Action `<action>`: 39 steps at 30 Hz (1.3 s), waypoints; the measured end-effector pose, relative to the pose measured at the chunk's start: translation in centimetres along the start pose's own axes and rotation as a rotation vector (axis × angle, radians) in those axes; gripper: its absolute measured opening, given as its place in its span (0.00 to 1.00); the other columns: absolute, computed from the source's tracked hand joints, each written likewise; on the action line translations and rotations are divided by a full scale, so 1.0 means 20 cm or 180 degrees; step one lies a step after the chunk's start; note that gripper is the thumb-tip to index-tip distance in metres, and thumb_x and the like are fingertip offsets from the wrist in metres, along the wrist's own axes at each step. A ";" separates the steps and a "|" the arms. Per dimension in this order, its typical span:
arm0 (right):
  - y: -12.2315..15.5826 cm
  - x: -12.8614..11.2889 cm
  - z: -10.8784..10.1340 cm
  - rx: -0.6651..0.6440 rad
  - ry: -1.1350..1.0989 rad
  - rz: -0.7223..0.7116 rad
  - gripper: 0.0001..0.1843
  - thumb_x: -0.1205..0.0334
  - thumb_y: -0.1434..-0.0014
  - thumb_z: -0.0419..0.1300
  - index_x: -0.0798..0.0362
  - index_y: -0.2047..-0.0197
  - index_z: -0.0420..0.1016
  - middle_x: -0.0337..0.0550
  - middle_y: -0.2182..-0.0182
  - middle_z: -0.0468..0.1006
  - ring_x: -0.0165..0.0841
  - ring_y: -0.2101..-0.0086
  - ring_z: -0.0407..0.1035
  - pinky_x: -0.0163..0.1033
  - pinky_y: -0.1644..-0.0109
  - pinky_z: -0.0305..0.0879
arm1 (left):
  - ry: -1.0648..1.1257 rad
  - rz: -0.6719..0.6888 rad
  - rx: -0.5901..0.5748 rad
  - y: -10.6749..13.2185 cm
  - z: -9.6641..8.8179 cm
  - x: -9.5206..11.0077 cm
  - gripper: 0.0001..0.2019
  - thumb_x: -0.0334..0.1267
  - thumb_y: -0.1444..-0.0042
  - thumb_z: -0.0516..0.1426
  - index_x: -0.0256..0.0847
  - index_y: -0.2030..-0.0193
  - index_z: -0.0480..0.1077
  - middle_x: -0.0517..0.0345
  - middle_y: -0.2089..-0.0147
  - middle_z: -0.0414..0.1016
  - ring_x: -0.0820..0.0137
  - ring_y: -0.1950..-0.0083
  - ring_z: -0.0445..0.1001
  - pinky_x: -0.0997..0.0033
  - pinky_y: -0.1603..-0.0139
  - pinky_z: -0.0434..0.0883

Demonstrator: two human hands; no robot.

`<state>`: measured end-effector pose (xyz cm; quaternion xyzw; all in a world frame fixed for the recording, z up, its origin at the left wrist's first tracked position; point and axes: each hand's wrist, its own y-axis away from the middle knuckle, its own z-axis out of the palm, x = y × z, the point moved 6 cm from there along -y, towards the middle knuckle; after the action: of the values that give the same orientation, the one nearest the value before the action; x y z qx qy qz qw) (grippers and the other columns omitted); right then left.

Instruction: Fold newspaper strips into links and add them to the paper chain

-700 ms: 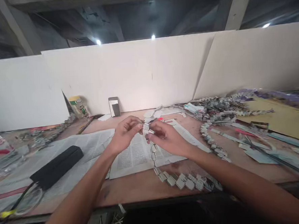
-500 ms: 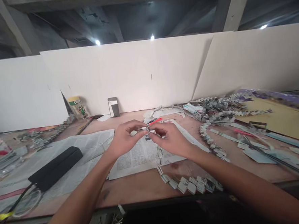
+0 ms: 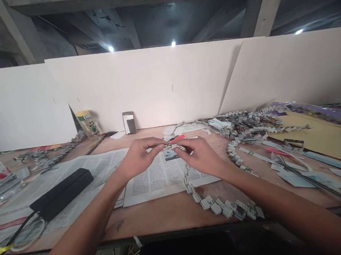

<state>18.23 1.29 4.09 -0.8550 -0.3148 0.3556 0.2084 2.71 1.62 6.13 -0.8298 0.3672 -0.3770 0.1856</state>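
Observation:
My left hand (image 3: 137, 158) and my right hand (image 3: 199, 156) meet above a spread newspaper (image 3: 159, 178), both pinching the top end of a chain of folded newspaper links (image 3: 218, 207). The chain hangs down from my fingers and trails to the right along the front of the wooden table (image 3: 170, 216). Fingers of both hands are closed on the small folded link between them.
A black case (image 3: 61, 192) and cable lie at the left. A phone (image 3: 129, 122) and a yellow-capped bottle (image 3: 87, 123) lean on the white back board. Piles of more folded chains (image 3: 245, 125), paper strips and brown cardboard (image 3: 318, 134) cover the right side.
The link between my fingers has turned from upright to flat, and the hanging chain has swung slightly right. The camera has tipped a little.

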 end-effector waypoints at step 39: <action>0.04 0.11 0.09 -0.0978 -0.2294 0.0702 0.15 0.50 0.41 0.55 0.56 0.64 0.67 0.44 0.69 0.76 0.28 0.78 0.70 0.34 0.73 0.64 | 0.0329 -0.0246 0.0105 -0.08 0.05 -0.04 0.11 0.41 0.44 0.56 0.40 0.61 0.76 0.55 0.63 0.79 0.70 0.65 0.74 0.72 0.67 0.71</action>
<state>18.33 2.52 1.38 -0.7255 -0.3236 0.6015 -0.0848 3.88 3.19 5.98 -0.8197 0.3377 -0.4322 0.1654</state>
